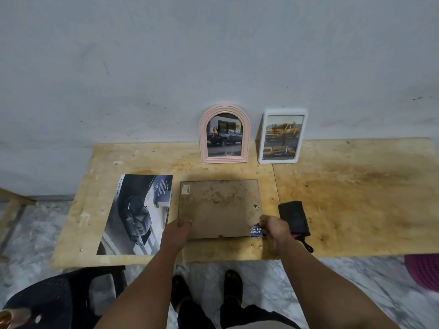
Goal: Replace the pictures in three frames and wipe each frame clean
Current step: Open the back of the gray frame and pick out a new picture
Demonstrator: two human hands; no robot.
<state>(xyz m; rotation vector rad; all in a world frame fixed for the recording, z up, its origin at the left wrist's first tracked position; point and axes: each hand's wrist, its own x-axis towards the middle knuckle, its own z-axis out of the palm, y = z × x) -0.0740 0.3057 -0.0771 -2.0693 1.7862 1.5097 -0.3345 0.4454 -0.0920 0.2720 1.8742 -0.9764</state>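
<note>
A rectangular frame (218, 207) lies face down in the middle of the wooden table (356, 198), its stained brown backing board up. My left hand (179, 227) presses on its near left corner. My right hand (273, 229) pinches a blue printed picture (256, 231) that sticks out at the frame's near right corner. A pink arched frame (224, 134) and a white rectangular frame (282, 136) stand against the wall, each with a truck picture. A large dark car print (137, 213) lies left of the flat frame. A folded black cloth (294, 218) lies to the right.
A dark plastic chair (59, 295) stands at the near left, below the table edge. A magenta object (425, 269) sits on the floor at the right. My feet (206, 288) stand on the marble floor. A wooden piece (14, 203) shows at the far left.
</note>
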